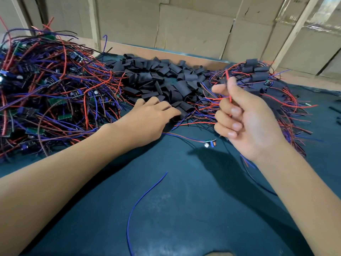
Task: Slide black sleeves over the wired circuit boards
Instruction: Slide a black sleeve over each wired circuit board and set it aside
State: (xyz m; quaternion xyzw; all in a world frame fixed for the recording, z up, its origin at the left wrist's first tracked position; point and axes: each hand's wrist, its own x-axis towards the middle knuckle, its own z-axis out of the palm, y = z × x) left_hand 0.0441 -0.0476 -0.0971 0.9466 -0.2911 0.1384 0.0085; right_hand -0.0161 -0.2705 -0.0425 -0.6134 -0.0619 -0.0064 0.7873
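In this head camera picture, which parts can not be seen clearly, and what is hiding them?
1. Left hand fingertips: buried in the pile of black tube sleeves, so its grip on a sleeve cannot be told.
2. Small circuit board on the dark green mat: too small to read details.
3. Tangled heap of red and blue wired boards: cut off by the left edge.
4. Right hand holding a thin red wire: motion-blurred.

We see the left hand resting flat on the near edge of the black sleeve pile; right of that pile, the right hand pinches a red wire.
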